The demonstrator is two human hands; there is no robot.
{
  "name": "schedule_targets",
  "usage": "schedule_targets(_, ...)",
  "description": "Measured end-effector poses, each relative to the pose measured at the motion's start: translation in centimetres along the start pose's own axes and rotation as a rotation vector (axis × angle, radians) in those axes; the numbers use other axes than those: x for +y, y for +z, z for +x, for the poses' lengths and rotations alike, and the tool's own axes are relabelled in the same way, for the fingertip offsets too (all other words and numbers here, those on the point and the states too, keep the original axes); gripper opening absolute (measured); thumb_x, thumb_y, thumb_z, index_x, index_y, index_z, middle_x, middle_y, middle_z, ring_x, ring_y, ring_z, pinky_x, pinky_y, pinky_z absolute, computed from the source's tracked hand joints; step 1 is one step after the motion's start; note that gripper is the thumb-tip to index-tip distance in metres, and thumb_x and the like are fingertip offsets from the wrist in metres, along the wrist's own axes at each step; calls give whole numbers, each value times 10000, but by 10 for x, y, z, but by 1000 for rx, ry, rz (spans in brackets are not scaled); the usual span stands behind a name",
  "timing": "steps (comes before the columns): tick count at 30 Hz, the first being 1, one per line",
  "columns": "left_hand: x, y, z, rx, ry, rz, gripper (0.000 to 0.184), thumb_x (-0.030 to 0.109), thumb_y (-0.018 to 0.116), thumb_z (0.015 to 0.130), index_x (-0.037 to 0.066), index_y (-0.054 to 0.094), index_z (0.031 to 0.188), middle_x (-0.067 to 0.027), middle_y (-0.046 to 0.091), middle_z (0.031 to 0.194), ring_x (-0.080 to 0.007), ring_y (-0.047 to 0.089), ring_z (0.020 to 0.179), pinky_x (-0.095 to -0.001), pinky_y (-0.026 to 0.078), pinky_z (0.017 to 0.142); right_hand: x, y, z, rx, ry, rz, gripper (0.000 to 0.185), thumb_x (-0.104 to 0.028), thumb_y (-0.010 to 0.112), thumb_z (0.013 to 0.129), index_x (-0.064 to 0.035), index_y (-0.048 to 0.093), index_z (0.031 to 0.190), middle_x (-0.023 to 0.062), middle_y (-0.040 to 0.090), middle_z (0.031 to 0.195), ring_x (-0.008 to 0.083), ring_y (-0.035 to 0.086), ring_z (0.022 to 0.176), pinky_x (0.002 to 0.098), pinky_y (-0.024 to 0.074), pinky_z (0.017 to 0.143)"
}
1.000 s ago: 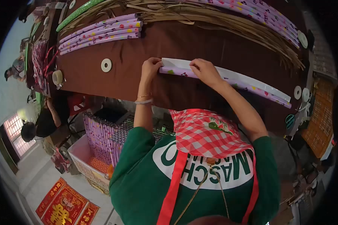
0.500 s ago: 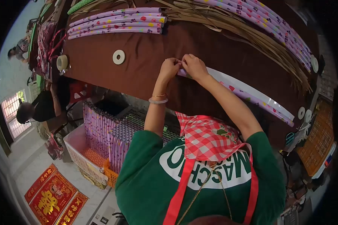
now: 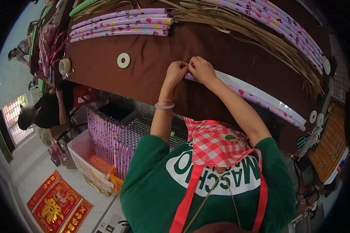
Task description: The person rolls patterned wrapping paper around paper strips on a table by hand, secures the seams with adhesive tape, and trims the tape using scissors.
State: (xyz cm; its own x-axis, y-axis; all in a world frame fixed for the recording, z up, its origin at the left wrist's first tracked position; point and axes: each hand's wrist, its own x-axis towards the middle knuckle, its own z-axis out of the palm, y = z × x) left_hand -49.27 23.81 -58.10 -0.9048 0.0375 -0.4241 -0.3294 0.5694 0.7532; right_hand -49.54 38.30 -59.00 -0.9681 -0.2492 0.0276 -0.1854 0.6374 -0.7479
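Note:
A long sheet of lilac patterned wrapping paper (image 3: 256,100) lies slantwise on the brown tablecloth, its near side rolled into a tube and a white strip showing along the far side. At its left end, my left hand (image 3: 177,72) is closed, fingertips pinched together by the paper's corner. Right beside it, my right hand (image 3: 201,70) is closed over the same end, thumb and fingers bent down on it. The fingertips of both hands almost meet, and they hide the very end of the paper.
Finished-looking lilac tubes (image 3: 120,25) lie at the back, beside long brown strips (image 3: 256,39). A white tape roll (image 3: 123,60) and a beige tape roll (image 3: 64,66) sit to the left. Scissors (image 3: 301,143) lie at the right edge. Below stands a bin (image 3: 79,155) by upright tubes. Another person (image 3: 46,110) is at left.
Both hands stay at the paper's left end, with only a slight shift of the fingers. The whole view has moved a little. The other person at left has shifted slightly.

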Motion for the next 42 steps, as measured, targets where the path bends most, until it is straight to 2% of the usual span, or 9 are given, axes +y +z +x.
schedule_targets(6,6,-2,-3,-6,-6,-4,205,132,620,733,-30,650,856,-143,646,726,-206,627,652,-304,477,615,3,3,0,4,13,-8,110,-147,572,757,-43,547,784,132,592,791,325,591,742,422,481,642)
schedule_targets(22,-1,-3,6,-28,-26,19,237,180,630,715,-30,651,821,-157,634,692,-220,619,634,-307,472,603,1,-9,-5,14,71,145,112,-123,560,758,-22,515,774,145,585,794,340,579,759,426,461,650)
schedule_targets(25,-4,-3,7,-38,-19,46,237,177,627,713,-34,648,820,-154,635,689,-218,620,634,-308,470,604,6,-34,-22,40,87,139,108,-103,568,743,-13,512,766,142,581,764,326,582,726,406,463,633)
schedule_targets(29,7,-6,3,-49,-47,61,240,175,621,718,-35,649,830,-158,636,694,-219,619,635,-310,469,604,19,-109,-65,63,274,243,97,-81,573,743,-9,538,799,158,583,752,300,579,679,358,461,622)
schedule_targets(33,-2,-5,7,-23,-24,21,248,161,621,732,-44,653,868,-130,630,687,-174,591,624,-289,457,593,68,-194,-145,135,509,181,106,-96,573,783,-8,548,837,94,588,734,161,589,694,302,457,621)
schedule_targets(34,3,-6,5,-36,-52,1,250,156,620,734,-51,651,872,-123,630,690,-162,586,630,-281,456,596,88,-215,-174,179,598,258,98,-99,555,815,-11,546,856,55,587,742,127,575,709,283,459,634)
schedule_targets(37,9,-7,1,-58,-103,-125,241,119,607,749,-76,639,887,-100,645,760,-134,581,691,-265,457,631,123,-295,-255,297,841,383,117,-131,532,860,-15,545,855,53,592,815,121,574,756,260,462,708)
schedule_targets(39,16,-11,0,-85,-122,-59,239,108,609,753,-75,639,904,-88,648,784,-126,578,710,-257,455,645,134,-337,-313,575,781,665,166,-162,525,873,-10,556,931,74,596,878,136,571,816,266,461,774)
schedule_targets(42,8,-11,8,-109,-149,-69,255,118,622,754,-78,638,915,-83,648,796,-121,576,715,-245,453,650,171,-397,-399,973,792,1009,332,-185,520,880,50,504,1114,106,580,1029,207,552,947,349,440,903)
